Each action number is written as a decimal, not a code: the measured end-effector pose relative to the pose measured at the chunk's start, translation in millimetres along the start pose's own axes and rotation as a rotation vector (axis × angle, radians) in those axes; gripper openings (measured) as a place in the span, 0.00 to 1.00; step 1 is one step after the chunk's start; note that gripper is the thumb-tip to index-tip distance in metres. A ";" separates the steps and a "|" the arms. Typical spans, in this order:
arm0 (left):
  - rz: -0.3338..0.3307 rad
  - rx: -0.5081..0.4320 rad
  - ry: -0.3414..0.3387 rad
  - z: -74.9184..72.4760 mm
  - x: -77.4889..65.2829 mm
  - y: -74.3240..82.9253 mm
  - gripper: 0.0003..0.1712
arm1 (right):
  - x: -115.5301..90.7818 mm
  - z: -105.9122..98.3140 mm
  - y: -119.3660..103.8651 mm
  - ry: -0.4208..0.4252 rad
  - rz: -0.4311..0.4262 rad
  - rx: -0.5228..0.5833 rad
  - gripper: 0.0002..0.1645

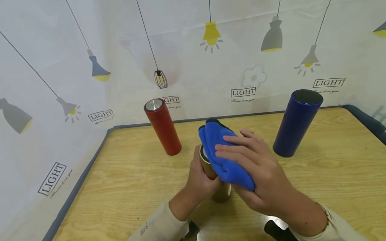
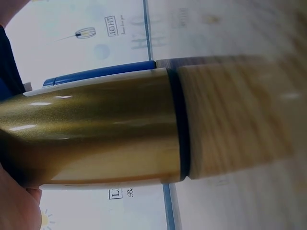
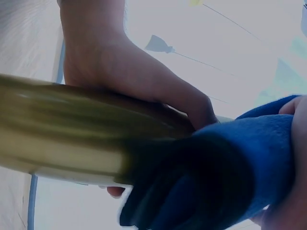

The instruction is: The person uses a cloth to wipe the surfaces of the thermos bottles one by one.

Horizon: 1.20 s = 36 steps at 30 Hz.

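A gold thermos flask [image 1: 222, 194] stands up from the table, slightly tilted, in the middle of the head view. My left hand [image 1: 200, 177] grips it around its upper part. Its smooth body and dark base ring show in the left wrist view, the base at the wooden surface. Against the flask's top, my right hand [image 1: 262, 170] holds a folded blue cloth [image 1: 227, 169] with dark edging, its fingers laid over the cloth. The cloth covers much of the flask's top. In the right wrist view the cloth [image 3: 266, 148] bunches at the flask's end.
On the wooden table [image 1: 126, 180], a red flask [image 1: 165, 132] with a silver-topped lid stands at the back left. A dark blue flask [image 1: 297, 124] stands at the back right. A white sheet [image 1: 193, 57] printed with lamps hangs behind the table.
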State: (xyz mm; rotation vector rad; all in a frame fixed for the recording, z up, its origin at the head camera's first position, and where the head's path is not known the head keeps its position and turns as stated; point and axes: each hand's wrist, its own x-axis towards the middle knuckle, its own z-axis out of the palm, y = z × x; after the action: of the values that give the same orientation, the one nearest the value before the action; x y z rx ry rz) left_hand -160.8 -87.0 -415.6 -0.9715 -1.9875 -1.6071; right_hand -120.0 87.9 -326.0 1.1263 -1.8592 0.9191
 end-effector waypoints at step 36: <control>0.010 0.020 -0.044 -4.5 -1.8 -5.8 0.46 | -0.7 7.4 -3.4 -0.050 0.013 0.015 0.28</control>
State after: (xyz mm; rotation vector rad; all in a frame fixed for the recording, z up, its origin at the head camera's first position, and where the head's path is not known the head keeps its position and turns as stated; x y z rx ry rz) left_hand -164.3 -92.4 -419.7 -1.0164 -2.0200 -1.5707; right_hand -118.4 80.6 -329.3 1.1566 -1.9046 0.9210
